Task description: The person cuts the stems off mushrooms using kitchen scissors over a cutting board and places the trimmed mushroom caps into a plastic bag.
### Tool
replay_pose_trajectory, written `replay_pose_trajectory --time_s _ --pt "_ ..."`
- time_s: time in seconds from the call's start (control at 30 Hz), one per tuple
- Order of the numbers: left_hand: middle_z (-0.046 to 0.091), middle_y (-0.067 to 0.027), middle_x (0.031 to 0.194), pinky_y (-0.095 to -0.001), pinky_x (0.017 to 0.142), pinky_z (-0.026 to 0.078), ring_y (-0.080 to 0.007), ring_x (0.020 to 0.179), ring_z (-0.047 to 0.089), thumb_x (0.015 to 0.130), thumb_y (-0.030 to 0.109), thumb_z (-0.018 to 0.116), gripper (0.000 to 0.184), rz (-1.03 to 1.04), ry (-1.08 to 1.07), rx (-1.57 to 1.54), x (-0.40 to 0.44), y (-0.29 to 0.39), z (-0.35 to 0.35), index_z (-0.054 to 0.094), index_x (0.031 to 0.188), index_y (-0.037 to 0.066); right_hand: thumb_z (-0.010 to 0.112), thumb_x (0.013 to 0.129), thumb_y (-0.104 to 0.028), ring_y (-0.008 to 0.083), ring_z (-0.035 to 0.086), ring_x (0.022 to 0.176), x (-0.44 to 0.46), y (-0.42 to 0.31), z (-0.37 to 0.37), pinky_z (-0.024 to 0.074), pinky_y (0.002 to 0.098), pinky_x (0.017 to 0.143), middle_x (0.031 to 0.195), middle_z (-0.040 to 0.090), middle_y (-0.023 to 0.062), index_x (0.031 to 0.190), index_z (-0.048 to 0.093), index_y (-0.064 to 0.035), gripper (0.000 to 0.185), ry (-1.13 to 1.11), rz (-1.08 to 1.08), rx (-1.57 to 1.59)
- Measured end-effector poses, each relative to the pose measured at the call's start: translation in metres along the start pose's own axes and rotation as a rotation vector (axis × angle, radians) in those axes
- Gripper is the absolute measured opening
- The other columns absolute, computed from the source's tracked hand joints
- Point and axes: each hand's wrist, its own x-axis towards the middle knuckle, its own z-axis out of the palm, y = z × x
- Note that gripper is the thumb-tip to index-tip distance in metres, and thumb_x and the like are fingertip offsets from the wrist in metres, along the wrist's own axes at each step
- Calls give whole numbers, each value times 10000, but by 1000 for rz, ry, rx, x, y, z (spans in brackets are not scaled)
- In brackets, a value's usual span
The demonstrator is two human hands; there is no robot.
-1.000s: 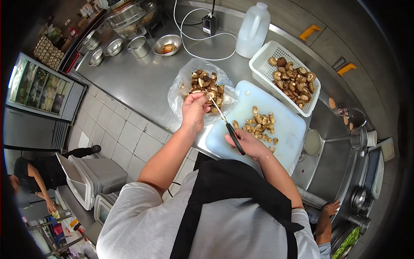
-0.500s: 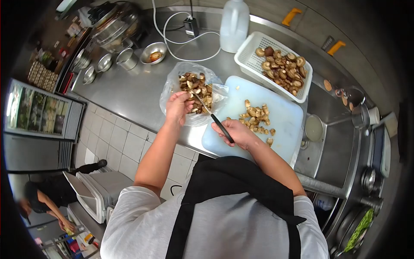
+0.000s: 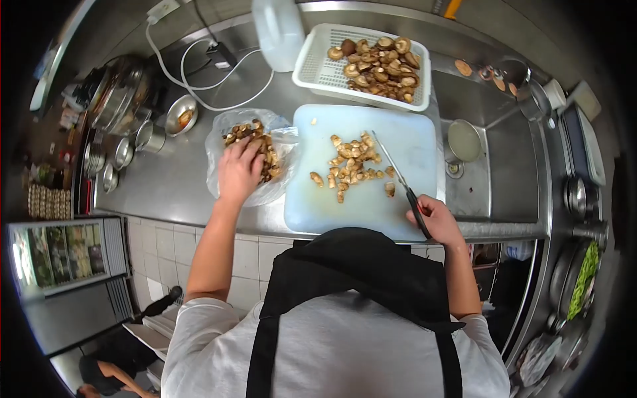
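My left hand (image 3: 240, 168) lies over the mushroom pieces (image 3: 270, 161) in a clear plastic bag (image 3: 213, 147), fingers spread and pointing down into them; no held item shows. Near the right edge of the white cutting board (image 3: 312, 215), my right hand (image 3: 438, 220) is closed on the black handles of the scissors (image 3: 395, 164). The scissor blades point up and left over the board, beside the pile of mushroom stems (image 3: 355, 159). Behind the board, whole mushrooms (image 3: 388, 69) fill much of a white perforated basket (image 3: 312, 76).
A plastic jug (image 3: 277, 36) and a white cable (image 3: 199, 105) are at the back. Metal bowls (image 3: 181, 115) stand at left. A sink (image 3: 511, 166) with a strainer (image 3: 464, 140) is at right. Another person (image 3: 109, 365) is at lower left.
The view has turned and shifted right. My left hand has gone from holding a mushroom at the blades to lying on the bag's contents. The scissors have moved right, over the board.
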Motion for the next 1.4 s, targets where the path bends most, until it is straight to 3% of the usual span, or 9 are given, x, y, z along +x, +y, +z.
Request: replay_pose_trajectory --time_s 0.4,0.57,0.67,0.77,0.93,1.07,1.13,1.23,1.4 --pt "709 -157 1230 -451 1017 523 -383 1179 643 899 252 706 297 144 -119 -158 123 60 0 762 1126 71 900 832 -174 89 402 679 -48 36 25 349 282 587 760 427 -35 757 515 -61 408 400 -18 210" --pt "758 -162 1121 -425 873 588 -333 925 748 941 284 714 290 128 -342 -410 216 146 63 761 1135 74 902 780 -83 100 394 686 -47 37 35 331 274 604 788 418 -25 772 558 -49 345 446 -186 372" --pt "779 -163 1099 -411 899 583 -324 988 749 916 340 743 324 96 -524 -409 265 177 110 775 1123 92 917 763 -88 174 657 954 -54 28 31 510 300 833 1061 704 63 882 665 -37 283 426 -448 345" --pt "774 -137 1175 -401 954 572 -325 1112 725 801 455 820 467 42 -783 -202 288 205 137 784 1130 126 919 792 -130 236 663 1146 -60 17 29 513 378 1010 1242 693 122 948 680 -29 303 420 -405 257" --pt "778 -140 1154 -396 943 579 -306 1051 745 812 356 782 358 58 -822 -130 299 209 152 786 1038 79 893 815 -96 241 662 1165 -59 24 36 518 378 1003 1228 716 126 956 689 -39 255 495 -315 261" --pt "769 -126 990 -329 655 595 -212 815 760 919 227 681 176 -407 -705 -794 293 170 140 719 950 58 875 829 -72 187 651 1059 -45 28 43 530 320 903 1208 677 103 931 656 -41 243 481 -260 215" --pt "746 -92 933 -281 579 564 -200 821 760 1004 217 613 163 -744 -661 -1571 273 157 109 655 1068 73 871 833 -68 165 641 1007 -35 22 46 529 298 859 1191 656 96 912 633 -41 252 464 -217 227" --pt "736 -82 941 -292 610 588 -240 853 767 1057 202 555 176 -719 -643 -1888 216 143 71 587 1180 79 870 830 -61 135 607 930 -21 -5 44 505 270 800 1145 606 94 893 580 -35 298 417 -167 214" --pt "735 -96 991 -304 653 610 -237 881 766 1054 203 596 173 -894 -444 -1960 134 146 27 585 1172 77 910 733 -120 326 619 933 -5 -52 31 542 395 815 1127 576 182 947 549 -3 436 498 -432 -389"
